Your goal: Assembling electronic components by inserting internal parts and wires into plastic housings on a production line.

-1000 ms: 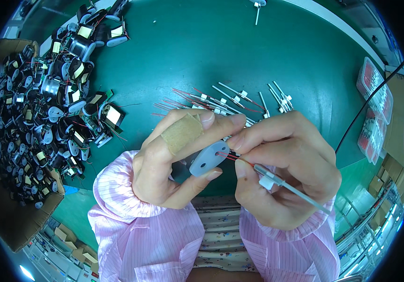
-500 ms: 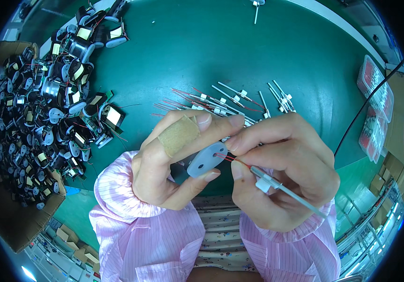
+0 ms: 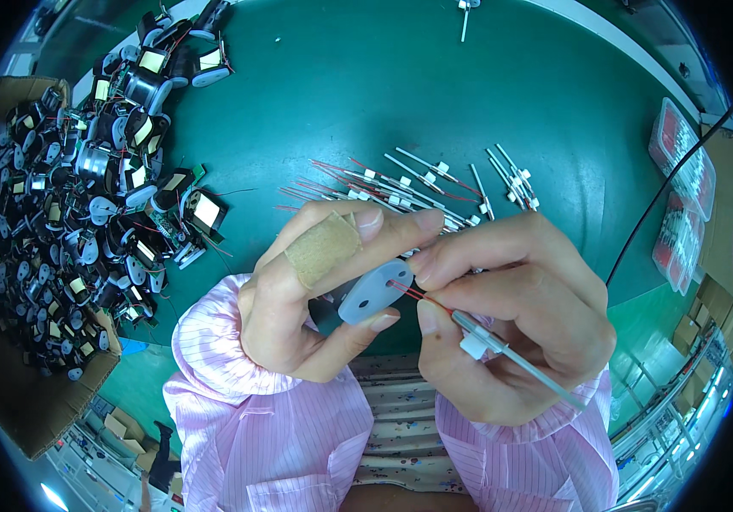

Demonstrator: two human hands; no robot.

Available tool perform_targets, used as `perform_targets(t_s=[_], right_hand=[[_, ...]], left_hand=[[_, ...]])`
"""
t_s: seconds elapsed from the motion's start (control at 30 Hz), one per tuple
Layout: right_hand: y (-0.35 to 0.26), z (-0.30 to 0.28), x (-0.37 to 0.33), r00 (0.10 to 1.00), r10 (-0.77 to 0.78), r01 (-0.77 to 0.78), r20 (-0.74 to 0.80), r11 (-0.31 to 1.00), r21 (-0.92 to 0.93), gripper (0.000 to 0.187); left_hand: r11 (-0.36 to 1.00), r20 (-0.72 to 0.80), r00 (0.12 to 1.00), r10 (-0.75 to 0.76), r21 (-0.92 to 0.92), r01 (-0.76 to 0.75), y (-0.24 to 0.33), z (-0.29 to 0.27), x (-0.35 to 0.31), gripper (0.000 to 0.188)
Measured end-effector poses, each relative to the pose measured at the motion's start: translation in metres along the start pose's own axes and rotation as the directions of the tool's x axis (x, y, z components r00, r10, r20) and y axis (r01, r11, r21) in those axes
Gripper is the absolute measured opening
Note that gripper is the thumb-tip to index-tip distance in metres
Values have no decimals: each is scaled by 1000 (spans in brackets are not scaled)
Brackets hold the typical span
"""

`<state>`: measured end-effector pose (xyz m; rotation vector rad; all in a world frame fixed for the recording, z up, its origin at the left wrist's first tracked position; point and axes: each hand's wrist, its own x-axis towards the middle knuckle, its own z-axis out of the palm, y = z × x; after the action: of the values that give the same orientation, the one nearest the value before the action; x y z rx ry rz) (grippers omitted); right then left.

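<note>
My left hand, a tan bandage around one finger, is closed around a part with a pale grey oval end cap. Its body behind the cap is mostly hidden by my fingers. The cap has several holes and faces my right hand. Two thin red wires run from one of those holes to my right fingers. That hand is closed on a metal rod with a white plastic block; the rod's thin end slants down and right across my palm. Fingertips of both hands come close together at the cap.
Several similar rods with white blocks and red wires lie on the green table beyond my hands. A cardboard box heaped with black-and-grey motor-like parts stands left. Clear plastic boxes sit right, near a black cable.
The rod and my right hand have shifted slightly, bringing the rod a little lower and closer to the cap. The left hand holds nearly still. A dark-clothed person now shows at lower left.
</note>
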<state>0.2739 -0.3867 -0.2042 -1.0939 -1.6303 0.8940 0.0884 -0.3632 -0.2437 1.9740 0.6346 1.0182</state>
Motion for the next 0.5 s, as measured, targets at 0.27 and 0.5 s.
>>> perform_targets(t_s=[0.27,0.5], right_hand=[[-2,-1,1,1000,8,-7,12,1000,-6,15],[1,-2,3,1000,-9,9,13,1000,-9,17]], left_hand=[[1000,-4,1000,-6,-1,6,3,-1,3,72],[1000,-18,1000,14,-24,-15,-1,1,3,70]])
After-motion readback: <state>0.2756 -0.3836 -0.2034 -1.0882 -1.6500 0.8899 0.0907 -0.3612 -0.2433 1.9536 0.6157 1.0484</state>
